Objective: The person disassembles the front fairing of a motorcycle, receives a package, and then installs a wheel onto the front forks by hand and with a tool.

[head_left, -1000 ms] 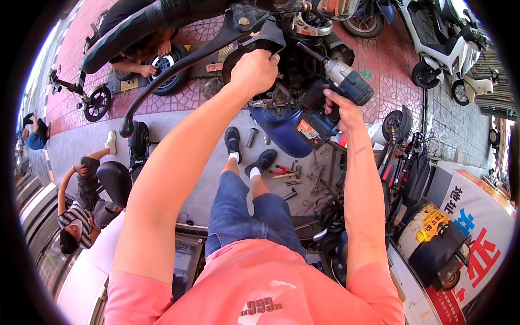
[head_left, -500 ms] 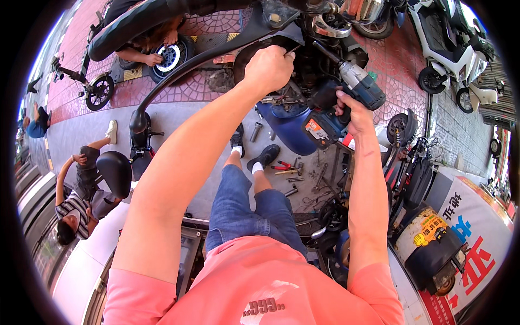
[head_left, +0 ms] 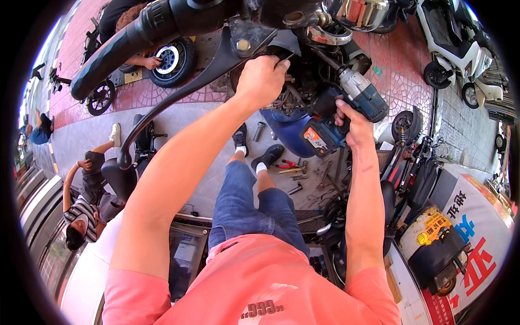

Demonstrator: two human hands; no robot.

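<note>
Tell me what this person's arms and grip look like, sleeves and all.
Short coral-pink sleeves end above the elbows, leaving both arms bare. No gloves on the left grip or right grip; no watch shows. A faint line marks the right forearm.

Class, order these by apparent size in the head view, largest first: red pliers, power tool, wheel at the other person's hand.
1. Power tool
2. Wheel
3. Red pliers
Nearness to the camera enlarges the power tool.
</note>
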